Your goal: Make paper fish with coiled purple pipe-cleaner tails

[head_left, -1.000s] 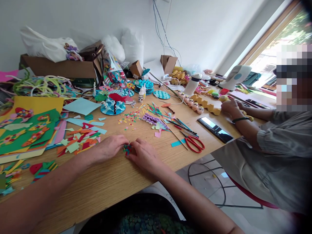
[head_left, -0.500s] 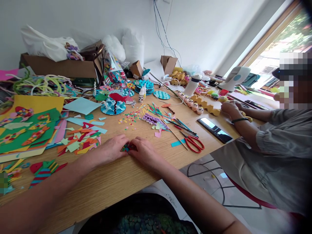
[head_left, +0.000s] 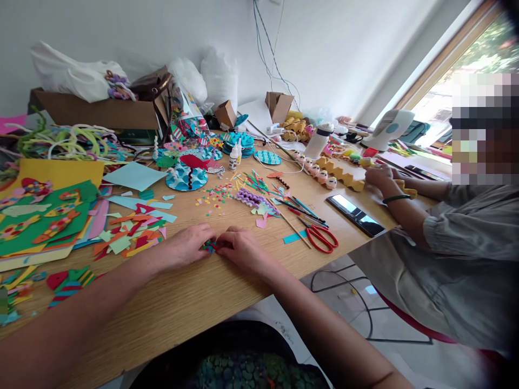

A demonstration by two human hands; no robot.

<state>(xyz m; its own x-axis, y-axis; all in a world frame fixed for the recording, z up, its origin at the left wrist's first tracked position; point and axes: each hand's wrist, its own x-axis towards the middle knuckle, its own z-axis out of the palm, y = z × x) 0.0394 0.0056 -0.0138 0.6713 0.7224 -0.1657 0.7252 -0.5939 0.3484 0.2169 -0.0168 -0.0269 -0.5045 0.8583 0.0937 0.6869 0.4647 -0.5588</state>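
Note:
Both hands meet low over the near part of the wooden table [head_left: 182, 308]. Between them is a small multicoloured paper piece [head_left: 210, 246] with green, blue and red on it, partly covered by fingers. My left hand [head_left: 187, 244] is closed on its left side. At its right edge, the fingers of my right hand [head_left: 243, 247] are pinched together, touching the piece; whether they grip it or something tiny is hidden. Beyond my hands lie small paper dots [head_left: 214, 197] and a purple wavy strip [head_left: 253, 199]. Scraps of coloured paper [head_left: 132, 232] are heaped to the left.
Red-handled scissors [head_left: 321, 239], a wooden stick [head_left: 290, 224] and a phone [head_left: 356, 215] lie to the right. White glue bottles [head_left: 233, 159] stand beyond the dots, beside a blue wavy disc [head_left: 186, 181] bearing a red fish. Another person's hands [head_left: 379, 175] work at the far right.
My right fingers have drawn slightly right, showing a little more of the paper piece. The whole view has shifted slightly.

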